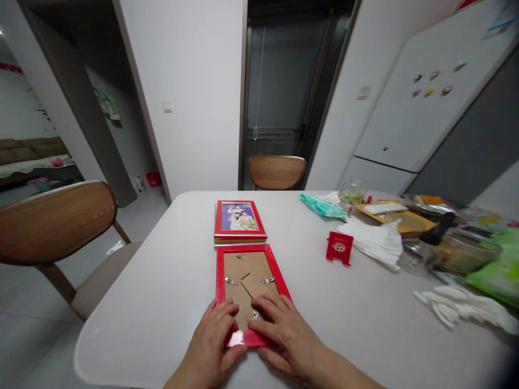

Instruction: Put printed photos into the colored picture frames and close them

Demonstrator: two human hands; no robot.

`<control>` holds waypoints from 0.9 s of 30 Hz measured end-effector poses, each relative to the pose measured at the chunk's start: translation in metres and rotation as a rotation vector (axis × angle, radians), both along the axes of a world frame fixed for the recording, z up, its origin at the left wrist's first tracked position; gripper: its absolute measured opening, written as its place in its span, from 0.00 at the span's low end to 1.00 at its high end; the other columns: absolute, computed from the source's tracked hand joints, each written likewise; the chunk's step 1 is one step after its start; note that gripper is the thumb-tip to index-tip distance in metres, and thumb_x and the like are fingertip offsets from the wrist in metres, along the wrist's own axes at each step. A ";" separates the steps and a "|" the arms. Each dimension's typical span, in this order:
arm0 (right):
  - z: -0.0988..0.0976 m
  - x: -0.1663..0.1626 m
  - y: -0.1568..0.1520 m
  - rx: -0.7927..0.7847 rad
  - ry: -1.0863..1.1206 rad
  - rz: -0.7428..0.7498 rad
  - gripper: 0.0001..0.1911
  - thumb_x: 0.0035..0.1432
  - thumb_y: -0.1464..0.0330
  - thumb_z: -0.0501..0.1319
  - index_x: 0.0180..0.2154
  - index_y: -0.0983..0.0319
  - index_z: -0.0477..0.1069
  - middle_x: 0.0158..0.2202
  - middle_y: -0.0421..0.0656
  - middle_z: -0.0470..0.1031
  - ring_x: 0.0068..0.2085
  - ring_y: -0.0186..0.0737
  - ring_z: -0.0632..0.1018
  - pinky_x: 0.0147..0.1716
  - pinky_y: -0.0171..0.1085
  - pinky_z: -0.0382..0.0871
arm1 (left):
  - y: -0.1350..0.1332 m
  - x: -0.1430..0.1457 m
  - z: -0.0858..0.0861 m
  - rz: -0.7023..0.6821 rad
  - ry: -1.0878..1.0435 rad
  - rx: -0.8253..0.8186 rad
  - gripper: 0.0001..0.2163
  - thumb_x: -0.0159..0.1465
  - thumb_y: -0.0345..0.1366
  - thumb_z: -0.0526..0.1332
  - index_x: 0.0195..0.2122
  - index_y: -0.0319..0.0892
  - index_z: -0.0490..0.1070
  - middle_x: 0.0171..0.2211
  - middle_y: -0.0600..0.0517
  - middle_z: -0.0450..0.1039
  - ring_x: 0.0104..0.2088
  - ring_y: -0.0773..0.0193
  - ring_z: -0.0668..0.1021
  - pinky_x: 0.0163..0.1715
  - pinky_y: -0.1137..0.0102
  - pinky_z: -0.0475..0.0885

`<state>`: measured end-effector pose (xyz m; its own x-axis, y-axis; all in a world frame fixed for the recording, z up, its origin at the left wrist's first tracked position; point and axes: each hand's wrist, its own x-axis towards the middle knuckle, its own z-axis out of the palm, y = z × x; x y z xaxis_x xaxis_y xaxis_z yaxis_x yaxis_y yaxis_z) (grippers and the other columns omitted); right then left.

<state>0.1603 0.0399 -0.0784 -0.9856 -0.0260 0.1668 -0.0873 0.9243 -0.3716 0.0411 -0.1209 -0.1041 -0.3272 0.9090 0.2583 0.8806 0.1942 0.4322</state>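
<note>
Left hand (213,339) and right hand (288,332), loosely bent and unclenched, rest on the frame (244,294) beneath: face-down, red-edged, brown-backed.

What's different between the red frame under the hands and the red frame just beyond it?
The near frame lies face down, its brown backing showing; the far frame lies face up, showing a photo. The left hand and right hand touch the near frame, but neither touches the far frame. Both have red rectangular borders.
</note>
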 end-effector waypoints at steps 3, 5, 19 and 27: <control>-0.001 0.000 0.000 -0.029 0.013 0.001 0.12 0.48 0.65 0.56 0.38 0.56 0.69 0.45 0.43 0.63 0.49 0.44 0.59 0.48 0.43 0.50 | -0.001 -0.001 -0.004 0.001 0.032 0.011 0.08 0.52 0.37 0.59 0.33 0.42 0.66 0.47 0.44 0.67 0.50 0.54 0.67 0.49 0.51 0.60; 0.000 -0.001 -0.001 -0.043 0.017 0.001 0.11 0.46 0.66 0.57 0.36 0.56 0.69 0.44 0.43 0.63 0.48 0.44 0.60 0.47 0.42 0.51 | -0.001 -0.002 -0.007 -0.008 0.061 0.026 0.08 0.52 0.36 0.59 0.33 0.42 0.65 0.47 0.44 0.67 0.49 0.54 0.68 0.49 0.52 0.61; -0.009 -0.021 0.046 0.021 0.101 -0.390 0.14 0.53 0.71 0.49 0.39 0.62 0.69 0.40 0.47 0.65 0.41 0.42 0.65 0.40 0.40 0.59 | 0.000 -0.005 -0.003 -0.010 0.136 0.075 0.08 0.51 0.39 0.60 0.30 0.42 0.67 0.44 0.42 0.70 0.47 0.53 0.71 0.46 0.54 0.65; -0.018 -0.037 0.054 0.006 0.056 -0.385 0.12 0.54 0.72 0.49 0.28 0.62 0.71 0.35 0.45 0.66 0.38 0.38 0.66 0.38 0.34 0.61 | 0.001 -0.007 -0.004 -0.018 0.154 0.076 0.08 0.50 0.40 0.61 0.29 0.42 0.67 0.44 0.43 0.70 0.46 0.53 0.71 0.46 0.56 0.66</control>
<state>0.1230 0.0938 -0.0961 -0.9130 0.3426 0.2214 0.2463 0.8956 -0.3704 0.0337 -0.1199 -0.1085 -0.2618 0.8902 0.3728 0.9408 0.1491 0.3044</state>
